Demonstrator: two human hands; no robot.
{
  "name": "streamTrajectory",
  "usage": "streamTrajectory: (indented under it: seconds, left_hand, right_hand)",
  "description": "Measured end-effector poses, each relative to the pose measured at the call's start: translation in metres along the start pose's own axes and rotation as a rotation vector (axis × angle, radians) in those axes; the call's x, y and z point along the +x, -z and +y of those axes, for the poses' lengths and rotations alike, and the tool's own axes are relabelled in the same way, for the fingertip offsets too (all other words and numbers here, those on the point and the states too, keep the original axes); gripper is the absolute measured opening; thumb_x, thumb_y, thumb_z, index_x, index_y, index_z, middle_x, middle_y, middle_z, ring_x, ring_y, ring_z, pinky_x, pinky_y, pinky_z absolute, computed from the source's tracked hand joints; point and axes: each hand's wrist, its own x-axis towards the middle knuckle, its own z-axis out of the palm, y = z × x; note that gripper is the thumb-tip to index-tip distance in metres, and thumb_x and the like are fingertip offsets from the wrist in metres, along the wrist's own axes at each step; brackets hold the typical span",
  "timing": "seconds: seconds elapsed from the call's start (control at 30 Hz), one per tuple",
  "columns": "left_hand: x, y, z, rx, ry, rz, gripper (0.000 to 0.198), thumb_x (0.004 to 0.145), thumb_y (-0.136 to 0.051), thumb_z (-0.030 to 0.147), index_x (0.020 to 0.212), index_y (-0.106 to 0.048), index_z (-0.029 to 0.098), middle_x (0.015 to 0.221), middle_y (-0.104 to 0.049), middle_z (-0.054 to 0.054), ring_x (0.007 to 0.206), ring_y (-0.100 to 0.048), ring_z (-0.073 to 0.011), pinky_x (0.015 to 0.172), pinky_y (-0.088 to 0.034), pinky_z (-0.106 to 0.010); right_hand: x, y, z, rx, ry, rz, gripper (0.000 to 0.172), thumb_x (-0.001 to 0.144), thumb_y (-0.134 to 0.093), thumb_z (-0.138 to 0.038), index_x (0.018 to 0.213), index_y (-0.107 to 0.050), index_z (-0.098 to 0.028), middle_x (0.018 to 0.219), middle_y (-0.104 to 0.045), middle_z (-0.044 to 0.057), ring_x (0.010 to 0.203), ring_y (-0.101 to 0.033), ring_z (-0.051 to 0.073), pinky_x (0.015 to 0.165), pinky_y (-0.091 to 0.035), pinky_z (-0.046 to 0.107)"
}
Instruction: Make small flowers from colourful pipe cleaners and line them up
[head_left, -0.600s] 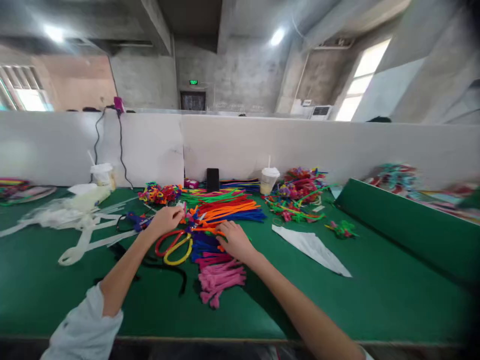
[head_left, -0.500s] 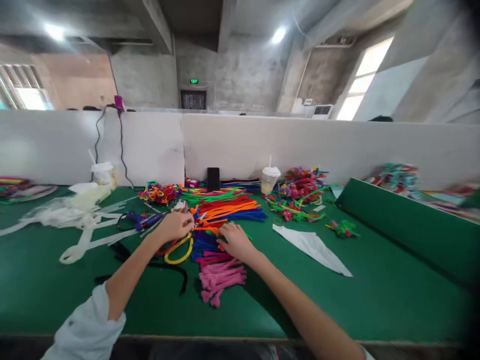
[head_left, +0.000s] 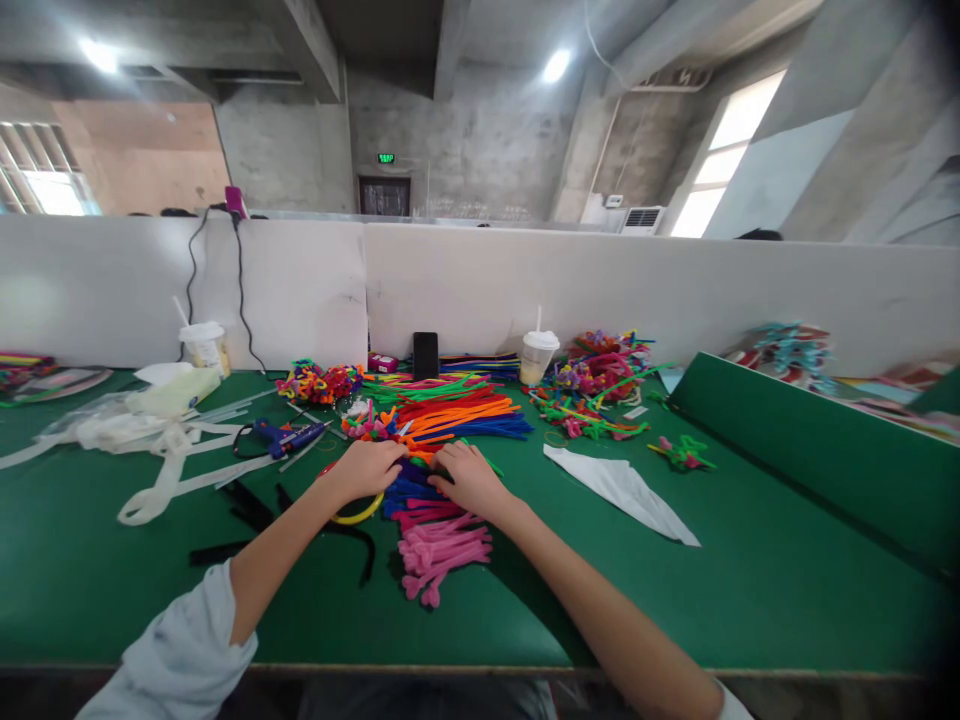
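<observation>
My left hand [head_left: 371, 468] has its fingers pinched together, at the left end of a short orange pipe cleaner [head_left: 422, 449]. Facing it, my right hand [head_left: 470, 480] curls its fingers at the other end of that piece; the fingertips are partly hidden. Under and between the hands lie dark blue pipe cleaners [head_left: 409, 490], with pink pipe cleaners [head_left: 442, 555] nearer to me. A yellow loop [head_left: 361, 513] lies partly behind my left wrist. Beyond the hands are long orange pipe cleaners [head_left: 465, 412] and a small multicoloured bundle [head_left: 371, 424].
A blue glue gun [head_left: 285, 438] lies left, beside white plastic strips [head_left: 169, 480] and black pipe cleaners [head_left: 251, 510]. Behind stand a phone [head_left: 425, 356] and a lidded cup [head_left: 538, 360]. Right are a colourful pile [head_left: 600, 375], white paper [head_left: 619, 490] and a green divider [head_left: 787, 430].
My left hand has moved right, closer to my right hand, and covers more of the yellow loop. The glue gun shows more fully. My right hand has shifted slightly.
</observation>
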Motion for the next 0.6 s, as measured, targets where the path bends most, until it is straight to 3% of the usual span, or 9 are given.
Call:
streamTrajectory:
  seconds: [0.23, 0.37, 0.6]
  left_hand:
    - [-0.001, 0.000, -0.008, -0.018, 0.022, -0.033, 0.018, 0.078, -0.043, 0.020, 0.086, -0.059, 0.019, 0.086, -0.062, -0.003, 0.077, -0.058, -0.0169, 0.061, -0.042, -0.023]
    - [0.000, 0.006, -0.002, -0.036, -0.022, 0.078, 0.020, 0.083, -0.042, 0.025, 0.089, -0.060, 0.020, 0.088, -0.057, -0.004, 0.082, -0.055, -0.0160, 0.063, -0.041, -0.022]
    - [-0.001, 0.014, 0.007, -0.222, -0.027, 0.248, 0.023, 0.084, -0.044, 0.031, 0.096, -0.059, 0.020, 0.098, -0.053, -0.006, 0.088, -0.053, -0.0164, 0.072, -0.042, -0.025]
  right_hand:
    - [0.001, 0.000, -0.009, 0.036, 0.051, 0.019, 0.004, 0.080, -0.054, -0.020, 0.078, -0.057, -0.019, 0.080, -0.057, 0.002, 0.082, -0.047, 0.016, 0.069, -0.030, 0.028]
    - [0.003, 0.000, -0.012, 0.102, 0.022, 0.103, 0.014, 0.080, -0.055, -0.031, 0.084, -0.057, -0.018, 0.086, -0.059, 0.004, 0.083, -0.048, 0.018, 0.068, -0.031, 0.028]
    - [0.006, 0.002, -0.004, 0.238, -0.034, 0.245, 0.020, 0.087, -0.042, -0.020, 0.075, -0.059, -0.018, 0.076, -0.059, 0.004, 0.074, -0.047, 0.016, 0.067, -0.032, 0.027]
